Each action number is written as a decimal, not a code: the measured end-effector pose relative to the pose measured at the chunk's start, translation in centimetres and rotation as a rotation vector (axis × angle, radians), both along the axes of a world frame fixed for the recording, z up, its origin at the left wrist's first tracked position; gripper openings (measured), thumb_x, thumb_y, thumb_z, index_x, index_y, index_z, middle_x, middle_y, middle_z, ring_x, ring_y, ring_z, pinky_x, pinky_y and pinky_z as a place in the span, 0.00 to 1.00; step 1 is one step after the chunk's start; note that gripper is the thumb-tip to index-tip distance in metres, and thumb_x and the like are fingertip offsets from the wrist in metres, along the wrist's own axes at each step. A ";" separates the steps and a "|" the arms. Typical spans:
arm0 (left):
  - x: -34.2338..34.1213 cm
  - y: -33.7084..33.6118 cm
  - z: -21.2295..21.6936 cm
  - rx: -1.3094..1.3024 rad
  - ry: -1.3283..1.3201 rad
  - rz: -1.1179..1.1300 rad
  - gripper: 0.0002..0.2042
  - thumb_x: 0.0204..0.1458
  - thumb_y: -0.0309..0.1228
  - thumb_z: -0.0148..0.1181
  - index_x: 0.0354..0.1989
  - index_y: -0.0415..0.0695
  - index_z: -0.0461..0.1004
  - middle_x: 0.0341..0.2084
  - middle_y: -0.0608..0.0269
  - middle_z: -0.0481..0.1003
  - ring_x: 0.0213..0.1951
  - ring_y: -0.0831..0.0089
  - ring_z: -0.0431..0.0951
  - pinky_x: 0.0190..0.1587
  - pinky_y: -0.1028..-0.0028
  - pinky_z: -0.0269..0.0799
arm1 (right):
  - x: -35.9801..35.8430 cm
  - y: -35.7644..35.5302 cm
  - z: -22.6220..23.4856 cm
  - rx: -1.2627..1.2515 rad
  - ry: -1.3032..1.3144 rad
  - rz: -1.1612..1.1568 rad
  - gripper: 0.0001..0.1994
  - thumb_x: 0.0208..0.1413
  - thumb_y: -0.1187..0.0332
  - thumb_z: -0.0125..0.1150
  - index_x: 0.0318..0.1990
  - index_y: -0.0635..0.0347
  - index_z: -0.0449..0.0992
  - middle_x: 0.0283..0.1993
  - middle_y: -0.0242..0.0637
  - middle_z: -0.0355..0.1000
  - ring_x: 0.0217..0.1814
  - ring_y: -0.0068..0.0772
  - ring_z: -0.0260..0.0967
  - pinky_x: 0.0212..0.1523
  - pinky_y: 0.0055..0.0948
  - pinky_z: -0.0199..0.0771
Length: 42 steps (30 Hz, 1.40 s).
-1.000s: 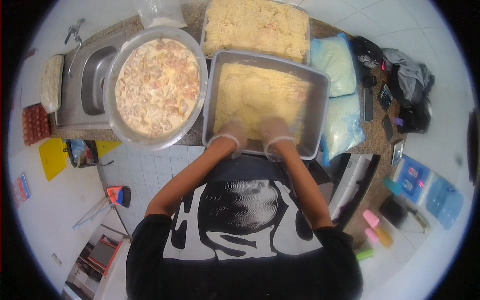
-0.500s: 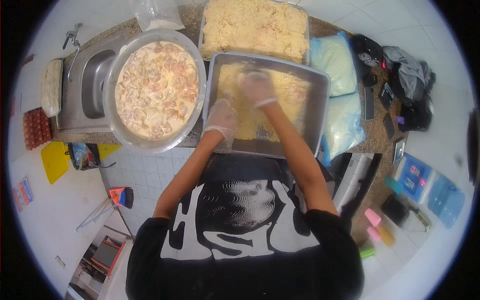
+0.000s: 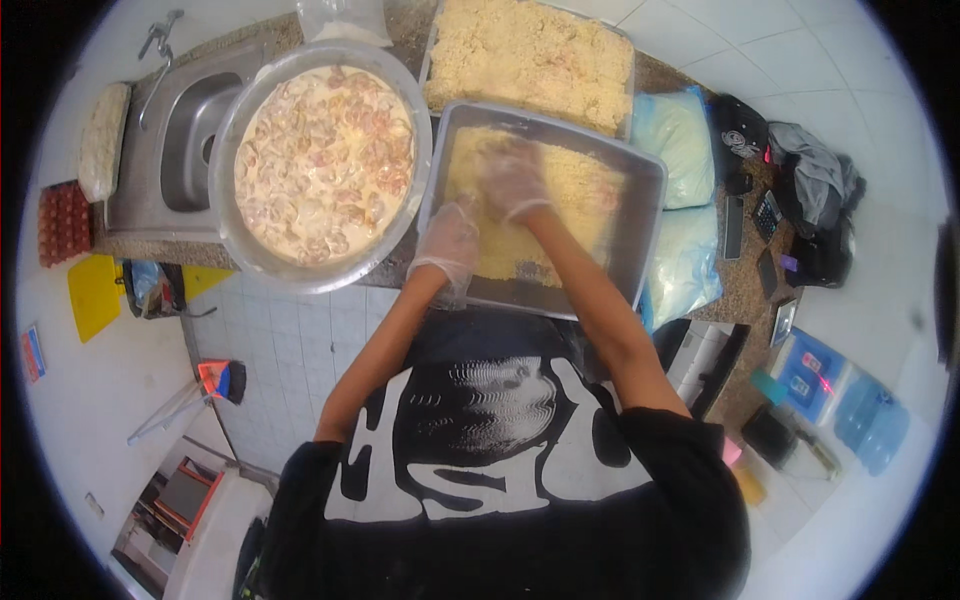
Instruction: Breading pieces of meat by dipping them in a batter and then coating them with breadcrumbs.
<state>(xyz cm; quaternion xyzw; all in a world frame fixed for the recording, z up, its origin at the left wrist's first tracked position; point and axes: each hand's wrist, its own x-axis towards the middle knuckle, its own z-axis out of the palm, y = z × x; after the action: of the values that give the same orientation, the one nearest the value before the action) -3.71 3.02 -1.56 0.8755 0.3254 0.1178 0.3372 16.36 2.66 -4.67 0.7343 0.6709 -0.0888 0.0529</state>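
Note:
My two hands wear clear plastic gloves and are at a deep grey tub [image 3: 645, 235] with yellow breadcrumbs [image 3: 500, 255] spread inside. My left hand [image 3: 450, 240] is closed over the tub's left wall near its front corner, fingertips on the inner side. My right hand [image 3: 517, 180] is down in the crumbs toward the back left, smeared by motion, so its fingers and anything under them cannot be made out. Pinkish pieces coated in crumbs [image 3: 600, 190] lie along the tub's right side. Left of the tub stands a wide metal bowl [image 3: 225, 190] of raw meat pieces [image 3: 325, 165] in creamy batter.
Behind the tub, a tray holds crumb-coated pieces [image 3: 530, 60]. Bags of pale crumbs [image 3: 680, 250] lie to its right, near a calculator [image 3: 767, 217] and dark bags. A steel sink [image 3: 190, 150] and an egg tray [image 3: 65, 225] are at the left.
The view has shifted slightly, so the bowl and tub sit a little further right. My right hand keeps moving in the crumbs, still blurred. My left hand stays at the tub's wall.

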 end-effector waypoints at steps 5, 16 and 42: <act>-0.2 0.1 -0.1 0.022 -0.010 0.017 0.21 0.49 0.27 0.47 0.54 0.37 0.65 0.38 0.38 0.70 0.44 0.42 0.69 0.49 0.57 0.64 | 3.2 1.2 9.2 -0.369 1.184 -0.510 0.34 0.61 0.39 0.29 0.69 0.45 0.46 0.72 0.46 0.41 0.74 0.53 0.37 0.69 0.53 0.39; -0.9 -0.9 6.9 -0.267 0.110 0.053 0.22 0.53 0.31 0.48 0.58 0.44 0.59 0.46 0.45 0.68 0.49 0.50 0.69 0.53 0.63 0.64 | 6.5 -1.6 7.8 -0.418 0.364 0.045 0.22 0.42 0.60 0.70 0.47 0.55 0.77 0.45 0.50 0.74 0.46 0.46 0.73 0.48 0.36 0.73; 7.4 -2.8 4.1 -0.216 0.626 -0.402 0.20 0.44 0.27 0.53 0.48 0.36 0.71 0.39 0.39 0.74 0.47 0.47 0.72 0.52 0.62 0.67 | 0.8 -9.4 5.7 -0.265 0.766 -0.504 0.19 0.57 0.58 0.46 0.40 0.66 0.75 0.38 0.55 0.72 0.43 0.51 0.72 0.46 0.43 0.69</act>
<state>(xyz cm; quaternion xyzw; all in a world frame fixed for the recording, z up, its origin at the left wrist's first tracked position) 3.67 0.26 2.56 0.8750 0.2448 -0.2588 0.3279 17.15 -6.73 1.00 0.7755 0.4263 -0.4477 -0.1282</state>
